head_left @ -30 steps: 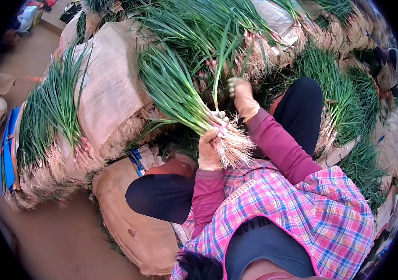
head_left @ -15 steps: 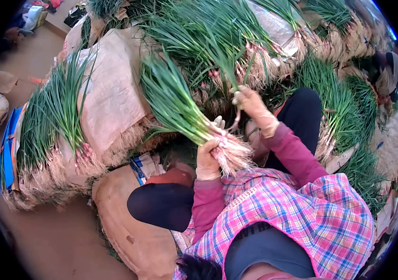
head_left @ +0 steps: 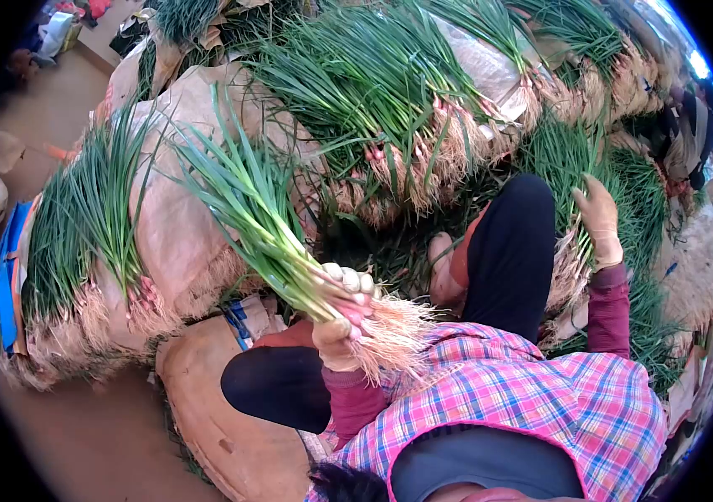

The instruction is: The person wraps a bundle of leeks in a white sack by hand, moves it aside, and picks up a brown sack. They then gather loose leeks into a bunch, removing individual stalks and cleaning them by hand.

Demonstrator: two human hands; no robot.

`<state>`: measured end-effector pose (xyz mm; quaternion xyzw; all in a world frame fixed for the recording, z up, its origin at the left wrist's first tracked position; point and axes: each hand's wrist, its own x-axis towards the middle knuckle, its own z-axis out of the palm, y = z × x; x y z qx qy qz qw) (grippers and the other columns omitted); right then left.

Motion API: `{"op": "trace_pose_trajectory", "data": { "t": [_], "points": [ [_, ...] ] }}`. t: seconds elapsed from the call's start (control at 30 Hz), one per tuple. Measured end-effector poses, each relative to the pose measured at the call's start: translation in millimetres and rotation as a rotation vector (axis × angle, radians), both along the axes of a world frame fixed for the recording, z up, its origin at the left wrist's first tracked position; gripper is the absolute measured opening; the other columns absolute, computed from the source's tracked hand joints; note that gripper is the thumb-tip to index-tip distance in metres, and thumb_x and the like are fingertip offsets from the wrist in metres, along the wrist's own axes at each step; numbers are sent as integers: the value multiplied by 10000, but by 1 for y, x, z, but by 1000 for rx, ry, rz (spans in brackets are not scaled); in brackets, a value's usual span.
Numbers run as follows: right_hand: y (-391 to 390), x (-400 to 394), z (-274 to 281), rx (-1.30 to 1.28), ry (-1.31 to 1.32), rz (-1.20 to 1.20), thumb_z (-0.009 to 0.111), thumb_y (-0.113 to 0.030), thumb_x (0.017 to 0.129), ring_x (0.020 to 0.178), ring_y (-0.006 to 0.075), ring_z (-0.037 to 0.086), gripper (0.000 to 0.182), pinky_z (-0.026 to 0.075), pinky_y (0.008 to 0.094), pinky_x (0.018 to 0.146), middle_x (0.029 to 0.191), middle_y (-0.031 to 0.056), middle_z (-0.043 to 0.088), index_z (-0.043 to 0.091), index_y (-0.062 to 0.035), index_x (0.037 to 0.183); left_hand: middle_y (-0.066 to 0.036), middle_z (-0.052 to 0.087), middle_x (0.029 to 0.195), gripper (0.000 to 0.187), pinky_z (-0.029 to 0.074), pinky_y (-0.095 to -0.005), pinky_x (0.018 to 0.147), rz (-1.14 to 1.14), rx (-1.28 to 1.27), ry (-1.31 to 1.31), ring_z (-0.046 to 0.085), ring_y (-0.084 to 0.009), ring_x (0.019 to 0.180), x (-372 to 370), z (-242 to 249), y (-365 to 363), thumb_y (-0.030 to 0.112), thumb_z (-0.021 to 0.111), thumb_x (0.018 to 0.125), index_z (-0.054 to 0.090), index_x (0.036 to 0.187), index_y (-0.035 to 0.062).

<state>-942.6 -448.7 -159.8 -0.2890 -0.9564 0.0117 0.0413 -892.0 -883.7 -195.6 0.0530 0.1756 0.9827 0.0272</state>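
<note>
Up close, green onion bunch (head_left: 264, 226), pale tangled roots

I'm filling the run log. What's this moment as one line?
left hand: grips scallion bunch | right hand: open, on loose scallions at right | sacks: behind

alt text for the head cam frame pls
A gloved left hand grips a bunch of green onions near the roots, while the gloved right hand reaches out to onions piled beside the knee. More bundles lie on sacks.
</note>
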Motion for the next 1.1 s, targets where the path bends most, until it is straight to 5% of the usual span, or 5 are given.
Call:
{"op": "trace_pose_trajectory", "data": {
  "t": [0.07,0.43,0.57,0.7,1.1],
  "points": [
    [-41,-25,-7,-752,519,493,643,-189,872,1062,211,617,344,457,308,930,1140,160,643,612,0,1158,-67,474,966,615,413,-343,849,69,-70,-84,505,-190,870,0,7,7,77,633,541,431,1120,36],
    [-200,-198,-62,-512,63,379,662,-240,834,906,213,646,357,503,334,817,1013,141,673,615,-89,1154,-118,523,1146,632,383,-364,1021,20,-12,-208,528,-249,1045,-12,-26,10,81,665,679,437,1262,-9],
    [-162,-168,-73,-1239,217,577,693,-237,817,723,169,667,269,524,304,705,915,84,697,689,-62,1021,-121,524,1160,642,379,-374,1034,-7,-1,-219,529,-252,1060,-16,-32,12,71,663,675,434,1269,-8],
    [-189,-84,-47,-862,-477,1161,708,-307,808,880,239,667,343,515,373,811,993,105,701,691,-74,1058,-121,525,1173,652,375,-379,1039,48,-18,-231,519,-251,1082,-21,-26,16,83,666,670,429,1270,-12],
    [-210,-214,-81,-372,237,496,599,-234,775,889,363,647,243,505,461,785,920,196,666,649,-60,936,-124,555,1171,598,415,-380,999,13,1,-243,536,-255,1093,-13,-37,11,70,593,699,441,1274,15]
  ]
}}
